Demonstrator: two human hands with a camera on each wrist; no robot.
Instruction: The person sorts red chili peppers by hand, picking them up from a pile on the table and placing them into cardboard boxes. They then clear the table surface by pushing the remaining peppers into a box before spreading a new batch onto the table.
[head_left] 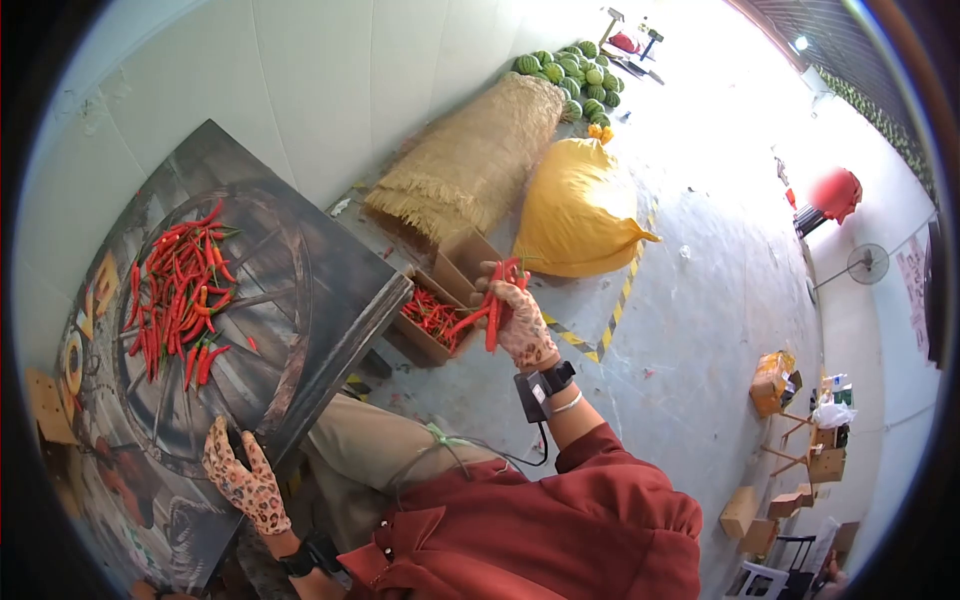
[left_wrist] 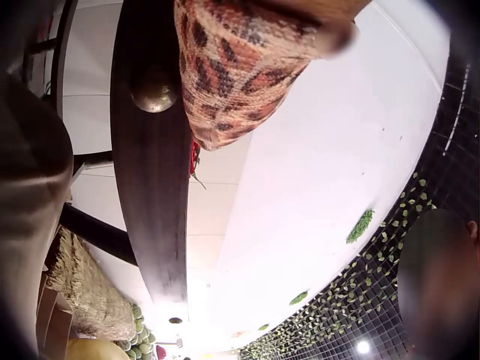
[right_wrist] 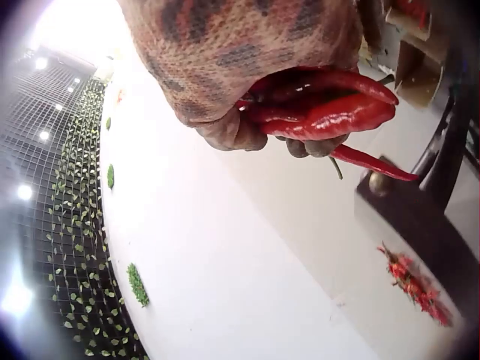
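In the head view the right hand (head_left: 518, 325), in a spotted glove, grips several red chilies (head_left: 492, 308) above the floor beside a cardboard box. The right wrist view shows the gloved fingers (right_wrist: 247, 67) curled round the chilies (right_wrist: 330, 116), one sticking out lower down. The left hand (head_left: 247, 483) rests at the near edge of the dark table (head_left: 270, 385), fingers and thumb apart, holding nothing. A heap of red chilies (head_left: 180, 290) lies on the table beyond it. In the left wrist view part of the left glove (left_wrist: 232, 75) shows; its fingertips are hidden.
An open cardboard box (head_left: 415, 345) with red chilies inside stands on the floor beside the table. Behind it are a rolled straw mat (head_left: 480, 150), a yellow sack (head_left: 580, 210) and a pile of watermelons (head_left: 570, 75). Cartons (head_left: 740, 512) stand at the far right.
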